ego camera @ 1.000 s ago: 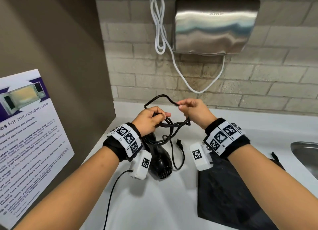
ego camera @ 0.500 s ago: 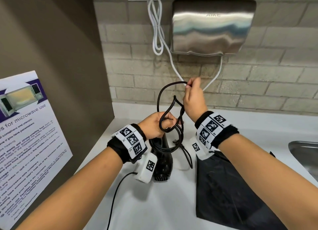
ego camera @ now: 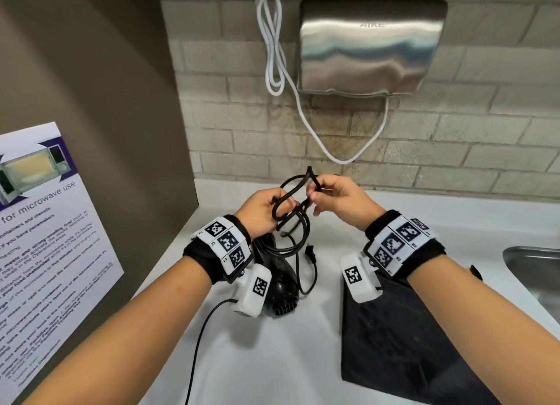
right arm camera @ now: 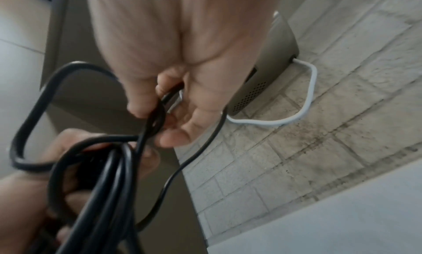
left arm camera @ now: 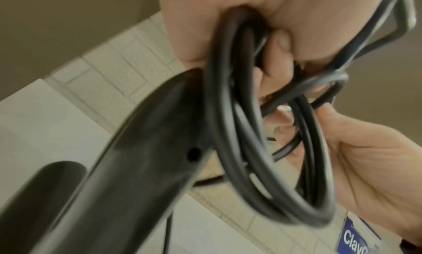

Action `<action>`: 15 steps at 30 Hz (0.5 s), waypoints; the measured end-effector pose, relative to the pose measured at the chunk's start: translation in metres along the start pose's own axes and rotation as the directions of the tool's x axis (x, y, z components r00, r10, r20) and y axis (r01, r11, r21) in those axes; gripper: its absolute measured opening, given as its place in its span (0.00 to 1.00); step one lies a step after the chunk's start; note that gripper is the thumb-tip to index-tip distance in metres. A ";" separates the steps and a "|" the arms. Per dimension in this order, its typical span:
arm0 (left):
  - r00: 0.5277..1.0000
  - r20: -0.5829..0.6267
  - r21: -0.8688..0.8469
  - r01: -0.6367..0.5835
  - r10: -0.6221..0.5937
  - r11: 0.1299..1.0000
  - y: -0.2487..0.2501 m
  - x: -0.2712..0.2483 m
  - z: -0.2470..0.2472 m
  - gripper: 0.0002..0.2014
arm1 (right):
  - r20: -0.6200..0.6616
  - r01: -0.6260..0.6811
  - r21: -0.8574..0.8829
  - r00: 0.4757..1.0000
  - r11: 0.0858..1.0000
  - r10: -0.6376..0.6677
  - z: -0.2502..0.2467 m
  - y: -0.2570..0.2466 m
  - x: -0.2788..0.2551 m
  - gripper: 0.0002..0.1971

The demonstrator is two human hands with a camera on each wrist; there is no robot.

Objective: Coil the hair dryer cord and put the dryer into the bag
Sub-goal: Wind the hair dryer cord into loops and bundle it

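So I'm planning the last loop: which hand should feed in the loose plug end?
Right hand: it pinches the free cord and can let go, while the left hand grips the finished loops above the hair dryer; the plug hangs between them.

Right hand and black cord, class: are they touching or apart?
Touching. In the right wrist view the right hand pinches the black cord between thumb and fingers; the head view shows the same pinch.
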State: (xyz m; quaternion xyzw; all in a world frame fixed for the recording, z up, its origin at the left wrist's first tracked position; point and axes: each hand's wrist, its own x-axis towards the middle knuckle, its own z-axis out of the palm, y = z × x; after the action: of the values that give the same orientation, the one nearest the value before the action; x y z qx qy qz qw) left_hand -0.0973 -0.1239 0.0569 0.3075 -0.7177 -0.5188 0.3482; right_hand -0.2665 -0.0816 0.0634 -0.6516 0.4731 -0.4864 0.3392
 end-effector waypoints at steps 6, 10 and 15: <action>0.996 0.018 0.030 -0.087 0.086 0.996 0.002 -0.003 -0.001 0.11 | -0.178 -0.002 0.033 0.984 0.999 0.008 0.007 0.006 0.008 0.16; 0.987 0.009 0.191 -0.156 0.158 0.969 -0.003 0.001 -0.004 0.09 | -0.214 0.038 0.081 0.977 0.996 -0.020 0.009 0.003 0.012 0.15; 0.998 0.016 0.124 -0.067 0.066 0.990 -0.006 0.005 0.001 0.07 | -0.246 0.078 0.027 0.967 0.997 -0.069 0.020 0.004 0.015 0.14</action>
State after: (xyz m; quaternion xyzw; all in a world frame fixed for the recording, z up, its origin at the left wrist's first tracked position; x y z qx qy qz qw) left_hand -0.1007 -0.1291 0.0515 0.3014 -0.7605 -0.4630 0.3413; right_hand -0.2477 -0.0976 0.0586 -0.5974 0.4780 -0.5838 0.2717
